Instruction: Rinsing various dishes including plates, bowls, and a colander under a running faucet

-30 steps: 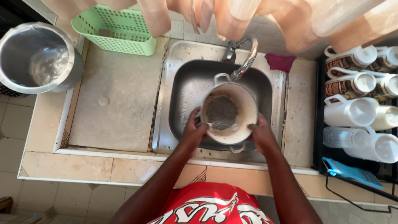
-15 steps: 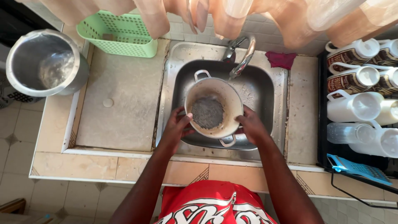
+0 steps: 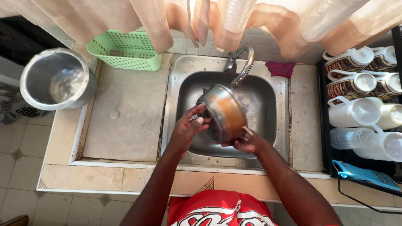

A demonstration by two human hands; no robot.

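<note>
A small metal pot (image 3: pixel 224 111) with two side handles is tipped on its side over the steel sink (image 3: pixel 268 98), its stained outside facing up. My right hand (image 3: pixel 245 144) grips the pot's near handle from below. My left hand (image 3: pixel 188 127) is at the pot's open mouth on the left, fingers spread against the rim. The curved tap (image 3: pixel 243 67) stands just behind the pot.
A large steel pot (image 3: pixel 56 79) stands at the counter's left end, a green plastic basket (image 3: pixel 125 50) behind the draining slab. A magenta cloth (image 3: pixel 280 69) lies right of the tap. A black rack (image 3: pixel 322 138) on the right holds several mugs and jugs, plus a blue grater (image 3: pixel 364 175).
The pot was held upright with both hands on its rim, its inside showing. It is now turned on its side, mouth to the left, and the view has shifted slightly left.
</note>
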